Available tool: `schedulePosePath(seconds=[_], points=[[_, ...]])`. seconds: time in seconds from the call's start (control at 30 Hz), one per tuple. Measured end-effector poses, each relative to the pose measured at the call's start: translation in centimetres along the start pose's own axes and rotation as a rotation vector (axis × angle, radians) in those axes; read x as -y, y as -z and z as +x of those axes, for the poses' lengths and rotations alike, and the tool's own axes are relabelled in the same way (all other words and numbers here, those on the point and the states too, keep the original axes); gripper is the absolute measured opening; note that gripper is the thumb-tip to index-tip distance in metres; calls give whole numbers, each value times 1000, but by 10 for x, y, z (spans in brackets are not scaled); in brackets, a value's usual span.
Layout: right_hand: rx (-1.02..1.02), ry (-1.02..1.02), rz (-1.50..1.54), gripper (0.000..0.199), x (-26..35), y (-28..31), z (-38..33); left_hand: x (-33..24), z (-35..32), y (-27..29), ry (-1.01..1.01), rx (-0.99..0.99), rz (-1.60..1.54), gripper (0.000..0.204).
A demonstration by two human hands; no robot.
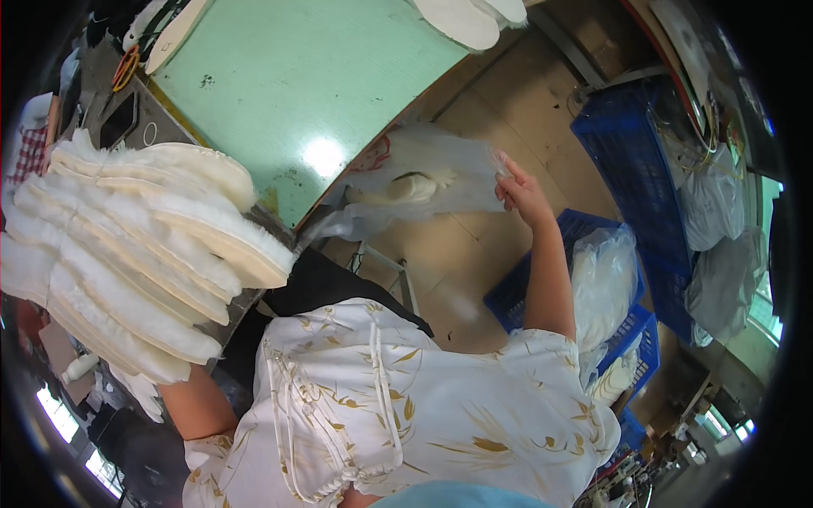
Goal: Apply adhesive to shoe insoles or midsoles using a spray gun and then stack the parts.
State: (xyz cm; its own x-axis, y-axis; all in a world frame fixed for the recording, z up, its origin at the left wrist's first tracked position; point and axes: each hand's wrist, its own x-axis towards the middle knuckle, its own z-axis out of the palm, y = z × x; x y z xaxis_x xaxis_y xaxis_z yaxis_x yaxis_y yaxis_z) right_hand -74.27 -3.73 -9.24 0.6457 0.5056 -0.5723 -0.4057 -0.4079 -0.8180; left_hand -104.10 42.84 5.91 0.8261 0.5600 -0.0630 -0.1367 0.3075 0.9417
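Your right hand (521,193) has its grip closed down on the edge of a clear plastic bag (461,199), the film caught at the fingertips while the index finger reaches out along the rim. The bag stretches from that grip leftward to the near corner of the green bench (288,93), spread out above the tiled floor (500,106), so most of it lies to the left of your fingers. Through the cloudy film you can make out a cream-coloured piece (412,188), well apart from your fingertips; it is probably inside the bag, though the folds and glare blur its outline. On your other side, a thick stack of fleecy cream insoles (144,245) lies over your left forearm (199,402), which runs up under its lower end. The stack hides your left hand, so you cannot tell how far open that grip is or what it has hold of. The stack's leftmost ends run into the dark rim of the view, and the cream pieces (461,19) at the far end of the bench are cut off by the top edge. Right of your arm, plastic wrapping (603,275) blurs the contents of a blue crate (508,296).
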Motion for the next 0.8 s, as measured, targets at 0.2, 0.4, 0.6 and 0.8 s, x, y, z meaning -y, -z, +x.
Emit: schedulePosePath(seconds=[0.2,0.4,0.6,0.8], points=[[-33,-16,-84,66,-41,10,-9,5,8,-11,33,26,34,57],[-55,87,-51,59,-98,36,1,3,14,-29,40,54,73,57],[-265,415,-355,78,-6,-12,-23,-2,21,-44,33,69,122,56],[408,781,442,134,123,-92,-95,9,16,-226,109,292,330,69]])
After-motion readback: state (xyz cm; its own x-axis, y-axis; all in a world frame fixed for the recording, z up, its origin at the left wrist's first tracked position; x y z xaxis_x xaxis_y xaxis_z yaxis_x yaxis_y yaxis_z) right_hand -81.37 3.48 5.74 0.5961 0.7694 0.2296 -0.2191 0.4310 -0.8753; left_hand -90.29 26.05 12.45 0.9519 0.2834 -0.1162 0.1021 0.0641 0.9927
